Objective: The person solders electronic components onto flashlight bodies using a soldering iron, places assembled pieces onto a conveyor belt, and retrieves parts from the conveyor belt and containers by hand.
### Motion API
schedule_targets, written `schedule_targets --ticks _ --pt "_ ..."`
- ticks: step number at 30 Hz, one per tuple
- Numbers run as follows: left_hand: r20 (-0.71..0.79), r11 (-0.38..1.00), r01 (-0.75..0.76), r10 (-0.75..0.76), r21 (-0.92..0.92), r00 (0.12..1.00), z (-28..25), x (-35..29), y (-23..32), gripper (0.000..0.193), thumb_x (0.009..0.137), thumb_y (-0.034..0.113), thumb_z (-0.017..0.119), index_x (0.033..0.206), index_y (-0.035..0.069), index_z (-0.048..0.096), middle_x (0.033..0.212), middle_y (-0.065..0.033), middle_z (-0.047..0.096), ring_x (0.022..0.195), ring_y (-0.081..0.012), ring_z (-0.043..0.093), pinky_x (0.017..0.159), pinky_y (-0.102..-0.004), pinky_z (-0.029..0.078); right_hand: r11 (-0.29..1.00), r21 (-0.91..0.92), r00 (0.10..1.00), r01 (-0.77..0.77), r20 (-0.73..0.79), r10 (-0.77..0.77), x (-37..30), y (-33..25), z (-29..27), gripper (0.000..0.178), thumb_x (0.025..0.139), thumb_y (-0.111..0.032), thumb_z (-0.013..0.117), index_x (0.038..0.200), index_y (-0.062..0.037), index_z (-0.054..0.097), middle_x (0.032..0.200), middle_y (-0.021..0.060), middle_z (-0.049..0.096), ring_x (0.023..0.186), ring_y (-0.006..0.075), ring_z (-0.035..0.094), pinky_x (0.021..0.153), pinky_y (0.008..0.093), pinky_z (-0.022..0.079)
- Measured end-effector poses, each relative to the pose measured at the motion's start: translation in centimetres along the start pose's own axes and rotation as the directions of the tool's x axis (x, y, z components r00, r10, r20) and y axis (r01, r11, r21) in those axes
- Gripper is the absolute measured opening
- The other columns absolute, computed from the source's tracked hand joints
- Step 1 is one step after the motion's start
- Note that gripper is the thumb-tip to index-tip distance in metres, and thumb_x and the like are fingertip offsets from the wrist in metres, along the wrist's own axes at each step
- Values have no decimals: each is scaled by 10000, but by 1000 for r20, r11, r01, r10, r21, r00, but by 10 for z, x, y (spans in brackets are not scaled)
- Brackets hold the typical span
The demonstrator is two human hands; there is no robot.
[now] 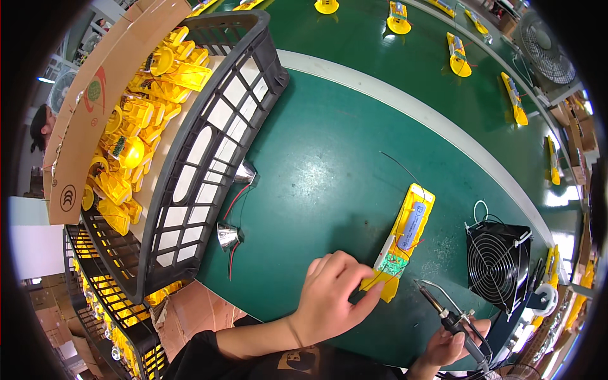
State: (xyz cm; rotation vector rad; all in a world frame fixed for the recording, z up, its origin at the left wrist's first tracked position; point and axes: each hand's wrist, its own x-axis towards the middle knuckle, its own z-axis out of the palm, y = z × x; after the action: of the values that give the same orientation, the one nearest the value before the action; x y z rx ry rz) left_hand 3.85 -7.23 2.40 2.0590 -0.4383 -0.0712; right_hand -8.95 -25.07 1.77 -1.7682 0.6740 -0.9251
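Observation:
On the green table lies a yellow plastic housing [401,237], tilted, with a blue battery pack [413,227], a small green circuit board [394,263] and thin red and black wires in it. My left hand [332,292] is closed at its near end, thumb and forefinger pinched against the left edge; whether a thin wire is also between them is hidden. In my right hand [447,345] is a soldering iron [459,326] with a curved metal guide tube. Its tip sits just right of the housing, apart from the board.
At left stands a black crate [163,209] with cardboard, full of yellow housings [136,120]. Beside it lie silver reflector cups [227,236] with red wires. A black fan [499,265] stands right. Beyond a pale rail [380,88], a green belt [361,47] bears several yellow housings.

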Motion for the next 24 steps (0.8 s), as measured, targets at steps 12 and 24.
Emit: schedule_targets --ticks 12,24 --pt "576 668 -688 455 282 679 -38 -13 -19 71 650 205 629 716 198 603 862 116 518 801 -82 416 696 -280 308 992 120 999 31 12 -32 7 -5 -11 445 695 -379 632 702 -34 352 499 -13 343 385 66 376 466 166 322" --pt "516 672 -705 531 228 673 -39 -10 -18 14 697 175 538 699 183 549 888 88 498 916 -78 408 812 -293 279 976 208 991 62 107 -85 13 -13 -7 371 732 -263 624 781 -31 339 562 21 368 448 60 369 414 147 323"
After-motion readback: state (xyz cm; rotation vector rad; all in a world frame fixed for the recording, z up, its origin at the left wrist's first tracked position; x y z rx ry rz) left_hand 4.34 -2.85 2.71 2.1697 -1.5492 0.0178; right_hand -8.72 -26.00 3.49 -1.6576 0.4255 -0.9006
